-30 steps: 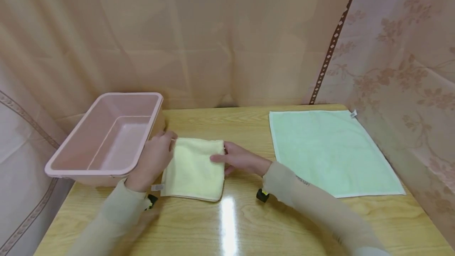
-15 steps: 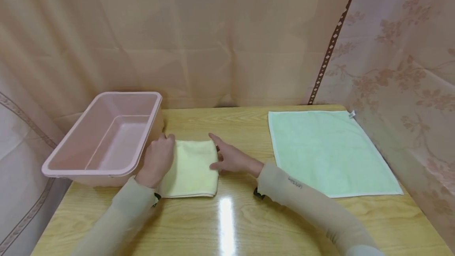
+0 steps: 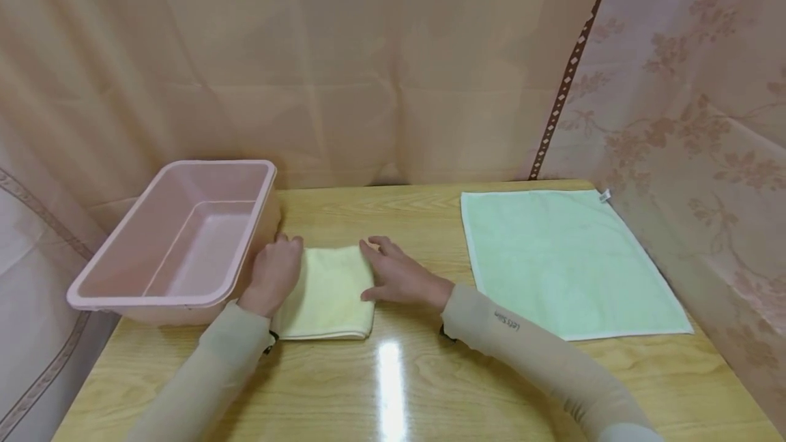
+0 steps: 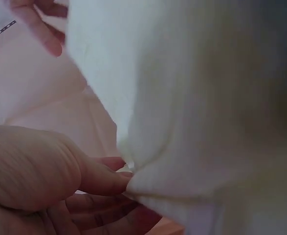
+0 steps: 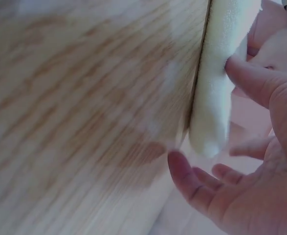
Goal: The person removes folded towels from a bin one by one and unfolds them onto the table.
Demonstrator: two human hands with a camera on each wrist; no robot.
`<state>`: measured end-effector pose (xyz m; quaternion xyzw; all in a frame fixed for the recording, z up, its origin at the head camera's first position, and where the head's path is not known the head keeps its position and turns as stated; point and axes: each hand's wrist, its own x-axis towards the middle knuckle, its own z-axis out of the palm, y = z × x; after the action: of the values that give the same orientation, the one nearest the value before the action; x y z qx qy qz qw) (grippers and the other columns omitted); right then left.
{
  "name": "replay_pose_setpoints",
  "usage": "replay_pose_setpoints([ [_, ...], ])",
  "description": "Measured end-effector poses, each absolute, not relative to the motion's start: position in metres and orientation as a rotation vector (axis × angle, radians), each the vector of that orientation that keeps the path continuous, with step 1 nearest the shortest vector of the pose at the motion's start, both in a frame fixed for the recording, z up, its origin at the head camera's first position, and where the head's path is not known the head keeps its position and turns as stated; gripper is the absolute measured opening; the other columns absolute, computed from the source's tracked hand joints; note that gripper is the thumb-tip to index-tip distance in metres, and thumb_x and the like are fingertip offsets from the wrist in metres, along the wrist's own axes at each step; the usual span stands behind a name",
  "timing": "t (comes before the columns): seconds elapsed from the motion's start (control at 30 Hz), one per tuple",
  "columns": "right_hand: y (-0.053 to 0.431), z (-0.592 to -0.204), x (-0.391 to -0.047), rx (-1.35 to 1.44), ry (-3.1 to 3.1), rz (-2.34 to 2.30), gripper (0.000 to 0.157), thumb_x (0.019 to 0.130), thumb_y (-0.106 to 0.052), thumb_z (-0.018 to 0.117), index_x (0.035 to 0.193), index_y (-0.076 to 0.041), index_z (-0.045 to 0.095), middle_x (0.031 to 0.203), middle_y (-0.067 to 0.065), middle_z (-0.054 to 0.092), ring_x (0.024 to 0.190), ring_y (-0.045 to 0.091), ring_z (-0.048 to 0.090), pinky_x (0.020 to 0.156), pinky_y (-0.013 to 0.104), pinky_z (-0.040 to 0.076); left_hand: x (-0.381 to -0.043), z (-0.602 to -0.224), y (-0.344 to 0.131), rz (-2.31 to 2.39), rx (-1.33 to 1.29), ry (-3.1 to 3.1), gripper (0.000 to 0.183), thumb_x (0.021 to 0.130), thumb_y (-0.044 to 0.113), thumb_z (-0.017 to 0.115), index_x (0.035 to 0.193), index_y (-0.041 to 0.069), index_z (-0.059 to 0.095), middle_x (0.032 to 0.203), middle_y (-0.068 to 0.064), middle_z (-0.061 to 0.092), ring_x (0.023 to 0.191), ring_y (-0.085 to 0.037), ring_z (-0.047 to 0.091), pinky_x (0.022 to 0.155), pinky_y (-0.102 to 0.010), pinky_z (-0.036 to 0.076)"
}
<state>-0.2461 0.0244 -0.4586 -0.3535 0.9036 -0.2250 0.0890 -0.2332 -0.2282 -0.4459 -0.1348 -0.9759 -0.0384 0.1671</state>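
A pale yellow towel (image 3: 331, 295), folded into a thick square, lies on the wooden table right of the pink basin. At its left edge is my left hand (image 3: 278, 271); in the left wrist view the thumb and fingers (image 4: 106, 178) pinch a corner of the cloth. My right hand (image 3: 399, 275) is at the opposite edge with fingers spread and fairly straight. Seen from the right wrist, its thumb (image 5: 253, 81) touches the towel's face, while the other fingers extend around the rounded folded end close to the tabletop. Part of the towel's left side is hidden by my left hand.
The pink basin (image 3: 242, 271) stands at the table's left, close beside my left hand. A mint green towel (image 3: 568, 264) with a small tag is spread flat on the right. Curtains (image 3: 393, 74) hang behind the wooden table (image 3: 430, 387) and at its sides.
My right hand has let go of the yellow towel's right edge and spread its fingers there. The towel has shifted slightly left, and its white tag is now hidden by my left arm.
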Motion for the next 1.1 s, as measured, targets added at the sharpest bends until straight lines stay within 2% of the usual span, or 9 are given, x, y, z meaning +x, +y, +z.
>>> replay_pose_setpoints([
  [0.1,0.024,-0.457,-0.244,-1.128,2.682,-0.605,0.101,0.089,-0.044,0.077,0.159,0.003,0.021,0.164,0.026,0.015,0.149,0.036,0.024,0.119,0.043,0.028,-0.234,-0.449,-0.23,-0.115,-0.382,-2.787,0.005,0.088,-0.011,0.058,0.085,-0.009,0.061,0.076,-0.028,0.059,0.062,-0.044,0.063,0.05,-0.05,0.054],
  [0.27,0.024,-0.457,-0.243,-1.231,2.657,-0.512,0.105,0.088,-0.052,0.074,0.158,0.004,0.02,0.165,0.027,0.011,0.153,0.039,0.011,0.123,0.043,0.014,-0.231,-0.453,-0.232,-0.122,-0.392,-2.814,0.006,0.09,-0.011,0.056,0.086,-0.01,0.059,0.073,-0.028,0.059,0.061,-0.041,0.063,0.051,-0.048,0.055],
  [0.47,0.024,-0.459,-0.242,-1.232,2.605,-0.481,0.109,0.087,-0.058,0.072,0.159,0.002,0.016,0.166,0.025,0.003,0.154,0.037,0.003,0.123,0.042,0.011,-0.227,-0.454,-0.232,-0.162,-0.342,-2.938,0.008,0.092,-0.009,0.051,0.092,-0.014,0.057,0.075,-0.028,0.059,0.064,-0.042,0.063,0.054,-0.049,0.055],
  [0.57,0.023,-0.46,-0.242,-1.184,2.565,-0.475,0.112,0.086,-0.061,0.072,0.16,0.001,0.014,0.166,0.025,-0.001,0.154,0.037,-0.001,0.123,0.044,0.012,-0.225,-0.452,-0.231,-0.21,-0.309,-3.021,0.024,0.096,0.001,0.052,0.107,-0.02,0.055,0.089,-0.036,0.059,0.07,-0.047,0.064,0.06,-0.053,0.056],
  [0.63,0.023,-0.46,-0.241,-1.148,2.54,-0.461,0.114,0.086,-0.064,0.071,0.16,0.001,0.013,0.166,0.025,-0.003,0.153,0.036,-0.003,0.123,0.043,0.011,-0.222,-0.45,-0.229,-0.267,-0.287,-3.106,0.043,0.101,0.011,0.051,0.125,-0.025,0.048,0.112,-0.045,0.054,0.089,-0.053,0.065,0.075,-0.056,0.056],
  [0.73,0.022,-0.461,-0.241,-1.115,2.52,-0.439,0.117,0.085,-0.067,0.069,0.161,0.0,0.011,0.166,0.025,-0.006,0.153,0.034,-0.005,0.123,0.041,0.01,-0.216,-0.447,-0.226,-0.349,-0.255,-3.229,0.066,0.107,0.026,0.045,0.142,-0.027,0.028,0.143,-0.052,0.029,0.126,-0.06,0.046,0.102,-0.061,0.044],
  [0.8,0.021,-0.461,-0.241,-1.095,2.503,-0.434,0.118,0.084,-0.068,0.068,0.161,-0.001,0.009,0.166,0.024,-0.008,0.153,0.033,-0.007,0.123,0.04,0.01,-0.212,-0.446,-0.224,-0.365,-0.243,-3.279,0.07,0.109,0.03,0.041,0.145,-0.027,0.022,0.15,-0.049,0.015,0.14,-0.058,0.026,0.112,-0.062,0.031],
  [0.87,0.02,-0.463,-0.24,-1.085,2.496,-0.424,0.119,0.085,-0.069,0.067,0.161,-0.002,0.007,0.165,0.024,-0.01,0.153,0.032,-0.008,0.123,0.04,0.01,-0.207,-0.446,-0.223,-0.355,-0.249,-3.297,0.07,0.109,0.032,0.04,0.146,-0.025,0.022,0.153,-0.047,0.013,0.144,-0.056,0.018,0.114,-0.062,0.027],
  [1.1,0.018,-0.465,-0.238,-1.071,2.486,-0.389,0.118,0.086,-0.07,0.065,0.162,-0.002,0.005,0.165,0.023,-0.011,0.153,0.033,-0.009,0.123,0.043,0.01,-0.192,-0.451,-0.222,-0.451,-0.355,-3.363,0.079,0.108,0.046,0.035,0.152,-0.018,0.02,0.158,-0.041,0.009,0.147,-0.055,0.008,0.118,-0.062,0.016],
])
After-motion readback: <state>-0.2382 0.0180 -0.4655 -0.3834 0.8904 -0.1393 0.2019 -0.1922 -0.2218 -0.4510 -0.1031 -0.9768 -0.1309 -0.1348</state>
